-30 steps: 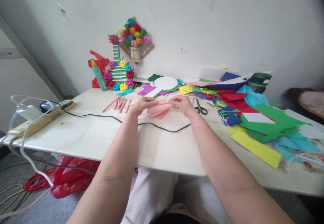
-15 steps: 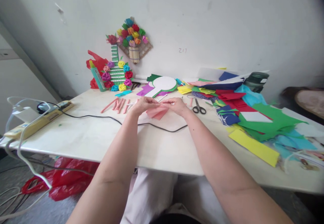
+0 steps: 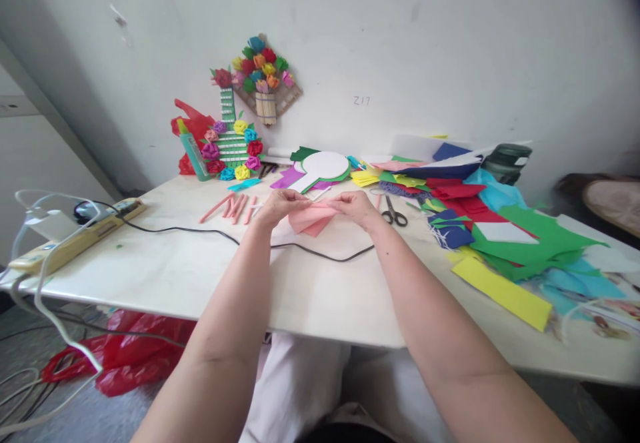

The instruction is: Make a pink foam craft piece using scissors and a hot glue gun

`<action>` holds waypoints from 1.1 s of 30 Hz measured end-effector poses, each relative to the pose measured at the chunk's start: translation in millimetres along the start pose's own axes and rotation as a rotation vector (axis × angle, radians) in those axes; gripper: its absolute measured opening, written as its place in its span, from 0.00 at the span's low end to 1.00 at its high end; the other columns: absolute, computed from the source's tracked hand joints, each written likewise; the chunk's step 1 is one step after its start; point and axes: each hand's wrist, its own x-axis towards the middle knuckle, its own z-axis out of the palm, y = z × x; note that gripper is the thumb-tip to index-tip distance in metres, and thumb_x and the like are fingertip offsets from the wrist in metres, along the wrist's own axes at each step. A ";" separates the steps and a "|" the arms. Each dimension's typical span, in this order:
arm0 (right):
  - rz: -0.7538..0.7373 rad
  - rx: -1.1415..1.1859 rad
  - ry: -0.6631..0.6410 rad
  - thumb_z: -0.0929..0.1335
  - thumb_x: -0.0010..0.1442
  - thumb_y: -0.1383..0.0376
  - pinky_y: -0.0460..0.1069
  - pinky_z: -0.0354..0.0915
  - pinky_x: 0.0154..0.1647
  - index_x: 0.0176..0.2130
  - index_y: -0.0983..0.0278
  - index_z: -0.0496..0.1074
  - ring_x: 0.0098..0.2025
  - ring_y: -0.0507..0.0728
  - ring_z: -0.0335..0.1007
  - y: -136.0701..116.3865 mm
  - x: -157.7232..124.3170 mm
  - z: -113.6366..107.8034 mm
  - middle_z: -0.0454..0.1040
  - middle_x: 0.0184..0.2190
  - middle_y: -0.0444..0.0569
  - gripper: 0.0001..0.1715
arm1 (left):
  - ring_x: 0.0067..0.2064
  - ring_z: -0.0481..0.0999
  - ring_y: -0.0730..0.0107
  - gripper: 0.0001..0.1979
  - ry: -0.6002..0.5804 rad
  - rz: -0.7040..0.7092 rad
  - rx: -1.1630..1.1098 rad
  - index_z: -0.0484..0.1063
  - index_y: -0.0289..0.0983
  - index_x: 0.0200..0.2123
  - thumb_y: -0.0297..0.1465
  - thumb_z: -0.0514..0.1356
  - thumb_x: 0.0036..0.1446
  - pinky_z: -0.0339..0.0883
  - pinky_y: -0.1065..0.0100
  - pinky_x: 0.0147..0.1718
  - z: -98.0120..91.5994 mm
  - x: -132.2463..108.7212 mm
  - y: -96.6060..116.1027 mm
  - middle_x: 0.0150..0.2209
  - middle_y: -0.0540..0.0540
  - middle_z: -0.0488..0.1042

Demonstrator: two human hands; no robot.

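The left hand (image 3: 283, 209) and the right hand (image 3: 356, 209) hold a sheet of pink paper (image 3: 314, 221) between them, above the middle of the table (image 3: 330, 303). Each hand's fingers are closed in a pinch, one at either end of the far edge, probably to keep that edge taut and level while the rest hangs toward the near side. The fingertips are small here, so how firmly they press is hard to tell. Slim pink pieces (image 3: 237, 209) lie to the left, loosely side by side, perhaps set there to leave the hands room. Scissors (image 3: 395, 214) rest just right of the right hand, seemingly for easy reach. A black cord (image 3: 325, 253) crosses the table on the near side of the paper.
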 end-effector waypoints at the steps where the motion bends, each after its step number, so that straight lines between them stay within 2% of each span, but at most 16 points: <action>1: 0.020 0.020 0.016 0.71 0.42 0.56 0.46 0.59 0.27 0.25 0.67 0.75 0.26 0.52 0.65 0.9 0.3 -0.9 0.72 0.22 0.45 0.16 | 0.26 0.70 0.72 0.15 0.011 -0.004 -0.002 0.76 0.33 0.23 0.38 0.70 0.32 0.61 0.70 0.27 -0.5 -0.5 0.8 0.23 0.47 0.75; 7: 0.124 0.181 0.109 0.72 0.38 0.58 0.45 0.59 0.23 0.26 0.68 0.74 0.20 0.47 0.59 7.3 3.5 -6.2 0.69 0.18 0.42 0.16 | 0.26 0.69 0.73 0.17 0.071 -0.033 0.026 0.77 0.33 0.25 0.39 0.70 0.32 0.59 0.73 0.25 -2.8 -2.5 2.7 0.23 0.47 0.74; 10: 0.156 0.265 0.142 0.73 0.36 0.60 0.44 0.60 0.23 0.26 0.68 0.74 0.20 0.46 0.60 9.4 4.6 -8.4 0.69 0.19 0.42 0.16 | 0.27 0.70 0.72 0.17 0.059 -0.035 0.019 0.77 0.33 0.26 0.39 0.70 0.33 0.60 0.72 0.26 -3.7 -2.7 2.1 0.24 0.46 0.75; 15: 0.160 0.295 0.139 0.74 0.37 0.60 0.44 0.62 0.24 0.26 0.68 0.74 0.21 0.47 0.62 10.2 4.5 -9.3 0.70 0.19 0.42 0.15 | 0.28 0.71 0.71 0.16 -0.061 -0.049 0.107 0.78 0.34 0.29 0.38 0.68 0.36 0.61 0.71 0.27 -4.0 -1.0 -0.2 0.25 0.46 0.75; 19: 0.132 0.247 0.123 0.73 0.40 0.61 0.43 0.61 0.24 0.27 0.68 0.74 0.21 0.46 0.61 7.7 3.6 -9.1 0.69 0.20 0.41 0.14 | 0.20 0.64 0.76 0.13 -0.226 -0.092 0.273 0.77 0.34 0.25 0.37 0.67 0.37 0.53 0.72 0.19 0.4 -0.3 1.4 0.18 0.50 0.69; 22: 0.110 0.233 0.143 0.71 0.45 0.60 0.44 0.62 0.25 0.34 0.68 0.75 0.23 0.47 0.63 8.1 4.2 -9.1 0.71 0.24 0.43 0.16 | 0.17 0.58 0.79 0.12 -0.286 -0.085 0.262 0.73 0.33 0.20 0.37 0.67 0.39 0.49 0.73 0.17 4.7 -0.9 3.7 0.14 0.53 0.63; 25: 0.053 0.181 0.222 0.68 0.50 0.58 0.45 0.65 0.31 0.42 0.66 0.73 0.31 0.49 0.67 12.8 6.8 -8.0 0.74 0.33 0.47 0.21 | 0.17 0.58 0.80 0.15 -0.207 -0.080 0.110 0.69 0.33 0.19 0.39 0.65 0.42 0.50 0.73 0.17 6.7 -0.4 2.2 0.14 0.53 0.62; 27: 0.038 0.080 0.249 0.67 0.52 0.59 0.46 0.65 0.34 0.44 0.66 0.72 0.34 0.51 0.69 17.2 8.8 -5.7 0.75 0.36 0.49 0.21 | 0.17 0.59 0.80 0.15 -0.116 -0.093 -0.003 0.69 0.33 0.20 0.40 0.65 0.42 0.51 0.74 0.18 7.3 1.2 -1.4 0.15 0.53 0.62; 33: -0.017 -0.327 0.135 0.66 0.54 0.63 0.49 0.65 0.40 0.36 0.65 0.76 0.36 0.54 0.71 25.5 10.7 7.3 0.77 0.35 0.50 0.12 | 0.21 0.69 0.74 0.14 0.018 -0.230 -0.213 0.69 0.32 0.24 0.38 0.65 0.43 0.62 0.72 0.22 13.1 6.3 -10.5 0.20 0.48 0.70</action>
